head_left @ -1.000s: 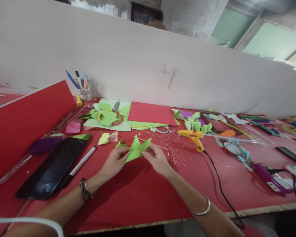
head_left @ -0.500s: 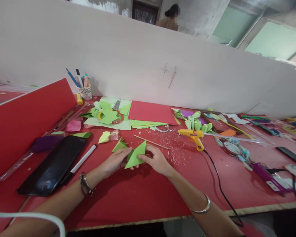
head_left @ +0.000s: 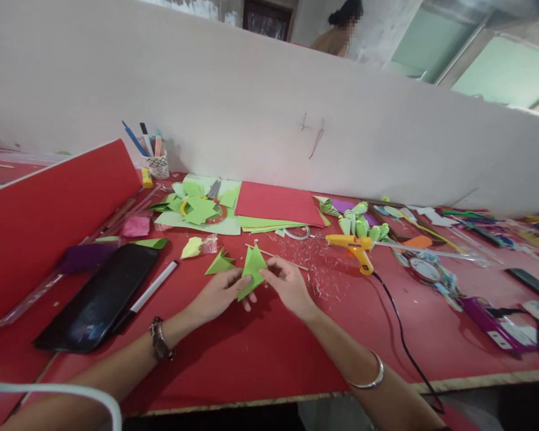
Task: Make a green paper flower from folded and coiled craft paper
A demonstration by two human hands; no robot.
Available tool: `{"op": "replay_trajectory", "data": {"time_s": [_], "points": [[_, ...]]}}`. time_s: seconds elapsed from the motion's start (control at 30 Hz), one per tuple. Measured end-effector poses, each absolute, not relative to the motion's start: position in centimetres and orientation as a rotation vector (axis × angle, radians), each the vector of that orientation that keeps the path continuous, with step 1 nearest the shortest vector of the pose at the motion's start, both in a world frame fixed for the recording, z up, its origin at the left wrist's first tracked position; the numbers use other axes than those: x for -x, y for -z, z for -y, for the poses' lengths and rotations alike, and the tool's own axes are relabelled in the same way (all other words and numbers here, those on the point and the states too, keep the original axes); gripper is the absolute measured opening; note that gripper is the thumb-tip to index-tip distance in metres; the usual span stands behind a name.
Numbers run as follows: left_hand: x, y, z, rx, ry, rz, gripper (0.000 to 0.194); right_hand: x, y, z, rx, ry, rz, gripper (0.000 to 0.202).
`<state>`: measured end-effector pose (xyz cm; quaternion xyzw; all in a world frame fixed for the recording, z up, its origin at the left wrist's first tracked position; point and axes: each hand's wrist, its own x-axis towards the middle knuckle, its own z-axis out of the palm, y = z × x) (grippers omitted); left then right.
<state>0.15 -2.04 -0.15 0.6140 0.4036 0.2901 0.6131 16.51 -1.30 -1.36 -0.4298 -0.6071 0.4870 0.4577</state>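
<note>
A piece of folded green paper point(head_left: 253, 270) is held up between both hands, just above the red table point(head_left: 251, 359). My left hand point(head_left: 220, 293) grips its lower left side, the thumb on the front and the other fingers behind. From the right, my right hand point(head_left: 290, 286) pinches the paper's edge between thumb and fingers. Just behind the left hand, another folded green paper point(head_left: 220, 262) lies on the table. A thin wooden stick point(head_left: 296, 263) lies behind the held paper.
A yellow glue gun point(head_left: 353, 244) with a black cord lies to the right. Scissors point(head_left: 214, 190) rest among green paper cutouts at the back. To the left are a black pouch point(head_left: 101, 299) and a marker point(head_left: 155, 286). A white partition point(head_left: 251, 108) stands behind; a person is beyond it.
The held paper has turned: its broad flat face now shows as a narrower shape with pointed tips at the top. My left thumb has come onto its front.
</note>
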Motion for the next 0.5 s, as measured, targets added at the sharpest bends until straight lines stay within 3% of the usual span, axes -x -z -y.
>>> {"op": "replay_trajectory", "data": {"time_s": [0.5], "points": [[-0.21, 0.33, 2.31, -1.517, -0.69, -1.013, 0.024, -16.45, 1.06, 1.37, 1.12, -1.155, 1.495, 0.012]]}}
